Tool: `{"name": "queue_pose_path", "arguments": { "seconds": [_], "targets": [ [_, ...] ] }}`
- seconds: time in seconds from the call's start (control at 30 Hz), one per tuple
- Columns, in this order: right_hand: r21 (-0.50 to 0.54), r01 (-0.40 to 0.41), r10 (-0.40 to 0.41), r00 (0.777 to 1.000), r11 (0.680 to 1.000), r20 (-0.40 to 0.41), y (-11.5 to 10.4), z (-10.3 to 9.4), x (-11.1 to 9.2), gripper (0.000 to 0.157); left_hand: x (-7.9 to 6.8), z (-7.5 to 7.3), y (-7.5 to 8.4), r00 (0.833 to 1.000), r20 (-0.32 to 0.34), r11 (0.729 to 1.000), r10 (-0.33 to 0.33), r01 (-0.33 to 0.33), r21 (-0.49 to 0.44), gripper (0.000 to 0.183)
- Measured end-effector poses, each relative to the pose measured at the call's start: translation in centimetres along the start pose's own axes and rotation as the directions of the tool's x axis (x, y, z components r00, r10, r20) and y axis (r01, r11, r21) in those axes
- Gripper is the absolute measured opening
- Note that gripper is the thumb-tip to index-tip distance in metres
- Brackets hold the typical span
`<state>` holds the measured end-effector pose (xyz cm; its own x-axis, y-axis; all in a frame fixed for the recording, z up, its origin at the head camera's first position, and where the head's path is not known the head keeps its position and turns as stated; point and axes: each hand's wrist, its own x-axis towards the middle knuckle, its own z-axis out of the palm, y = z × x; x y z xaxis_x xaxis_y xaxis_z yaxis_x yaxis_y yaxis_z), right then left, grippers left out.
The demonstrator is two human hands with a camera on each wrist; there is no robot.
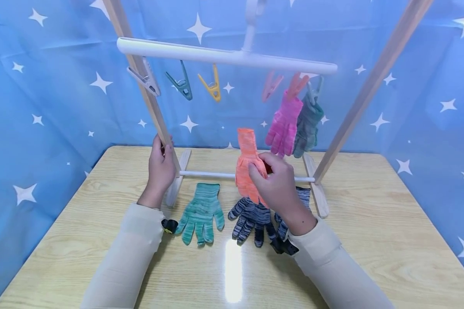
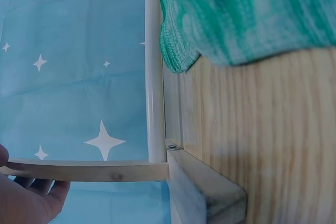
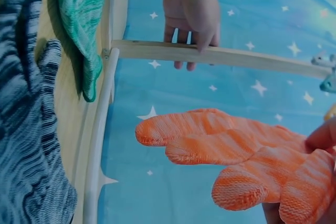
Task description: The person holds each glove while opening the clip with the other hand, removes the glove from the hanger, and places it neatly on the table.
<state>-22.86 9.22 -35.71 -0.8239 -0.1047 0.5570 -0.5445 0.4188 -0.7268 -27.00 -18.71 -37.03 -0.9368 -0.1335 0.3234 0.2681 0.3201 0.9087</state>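
Note:
My right hand (image 1: 282, 182) pinches an orange knitted glove (image 1: 247, 148) between thumb and fingers, cuff up and fingers hanging down, above the table in the middle of the frame. In the right wrist view the glove's fingers (image 3: 236, 145) stretch across the lower right. On the other side, my left hand (image 1: 162, 165) grips the left wooden post (image 1: 150, 101) of the rack low down, fingers wrapped round it. Below the orange glove lies a dark blue-and-white glove (image 1: 251, 219); its mate (image 1: 303, 197) is partly hidden by my right forearm. A green glove (image 1: 203, 210) lies flat to the left.
From the white hanger bar (image 1: 224, 55) dangle several clothespins, among them a yellow one (image 1: 212, 86) and a teal one (image 1: 182, 83). A pink glove (image 1: 285, 122) and a grey-green glove (image 1: 308, 124) hang clipped at its right. A white rod (image 1: 209, 174) joins the posts near the table (image 1: 390, 214).

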Motion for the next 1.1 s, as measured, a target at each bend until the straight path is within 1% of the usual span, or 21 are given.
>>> {"name": "queue_pose_path", "arguments": {
  "seconds": [0.17,0.33,0.4,0.53,0.63,0.77,0.87,0.97,1.1],
  "targets": [
    [0.009,-0.073,0.072,0.997,0.997,0.030,0.3,-0.4,-0.6,0.012,0.0,-0.1,0.1,1.000,-0.007,1.000,-0.009,0.009,0.004,0.046],
    [0.017,-0.144,0.142,0.988,0.989,0.066,0.5,-1.0,-1.4,0.015,0.0,0.0,0.2,1.000,-0.007,1.000,-0.016,0.016,0.012,0.046],
    [0.020,-0.157,0.156,0.985,0.987,0.069,0.6,-1.2,-1.7,0.015,-0.1,0.0,0.2,1.000,-0.003,1.000,-0.027,0.027,0.012,0.047],
    [0.026,-0.151,0.149,0.987,0.988,0.052,0.7,-1.7,-2.3,0.014,-0.1,0.0,0.2,0.999,-0.008,0.999,-0.041,0.041,0.005,0.046],
    [0.028,-0.171,0.170,0.984,0.985,0.044,0.7,-2.4,-2.9,0.016,-0.1,0.0,0.2,0.999,-0.001,0.999,-0.038,0.038,-0.003,0.047],
    [0.040,-0.216,0.214,0.975,0.976,0.066,0.8,-3.5,-3.8,0.023,-0.1,0.0,0.2,0.999,0.004,0.999,-0.039,0.039,-0.005,0.047],
    [0.043,-0.226,0.222,0.972,0.973,0.076,1.1,-4.2,-4.2,0.028,0.0,-0.1,0.3,0.999,-0.003,0.999,-0.041,0.041,-0.003,0.046],
    [0.021,-0.236,0.234,0.969,0.972,0.084,1.4,-5.0,-4.6,0.031,0.0,-0.2,0.3,0.999,-0.006,0.999,-0.036,0.036,-0.005,0.046],
    [-0.016,-0.280,0.280,0.956,0.960,0.083,2.0,-6.1,-5.2,0.032,0.0,-0.1,0.4,0.999,0.004,0.999,-0.039,0.039,-0.015,0.047]
  ]
}}
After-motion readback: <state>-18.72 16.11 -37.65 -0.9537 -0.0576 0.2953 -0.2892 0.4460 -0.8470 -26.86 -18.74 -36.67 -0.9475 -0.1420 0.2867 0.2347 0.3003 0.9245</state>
